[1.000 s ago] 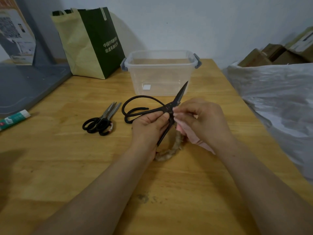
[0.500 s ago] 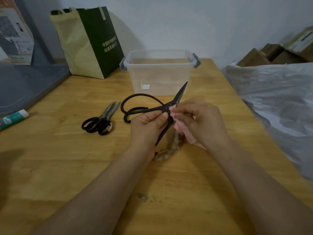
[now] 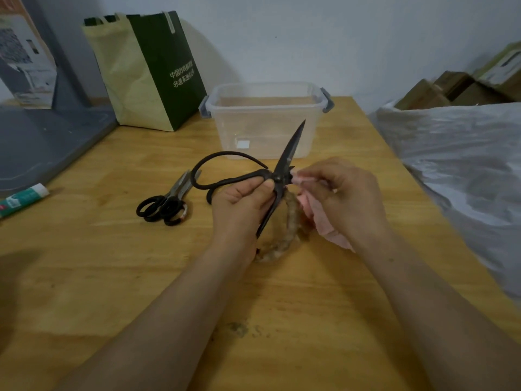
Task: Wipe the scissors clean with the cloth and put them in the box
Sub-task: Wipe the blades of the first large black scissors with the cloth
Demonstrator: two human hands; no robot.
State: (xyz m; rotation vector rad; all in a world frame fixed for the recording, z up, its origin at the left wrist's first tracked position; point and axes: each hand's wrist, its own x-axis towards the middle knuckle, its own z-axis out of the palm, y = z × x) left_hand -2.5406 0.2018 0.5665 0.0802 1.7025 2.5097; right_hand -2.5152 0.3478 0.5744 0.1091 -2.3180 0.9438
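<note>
Wood makes up the big yellow-brown table (image 3: 112,277), and a clear plastic box with grey clips (image 3: 265,128) stands at the far side, near the wall. Between the box and the person, both hands are busy just above the table. The left hand (image 3: 239,204) pinches the big black iron scissors (image 3: 291,145) at the middle pin, thumb on top. The blades are open, and one sharp tip points up toward the box. The right hand (image 3: 346,198) has its fingers curled round a soft pink cloth (image 3: 329,232), and the cloth touches the scissors just beside the pin.

These scissors look heavy, hard and stiff, with sharp tips. I think it is safest to hold them by the thick middle or the loop handles and rub away from the edge. The cloth is floppy and should fold round a blade. A smaller pair of scissors with black handles (image 3: 166,204) lies to the left.
</note>
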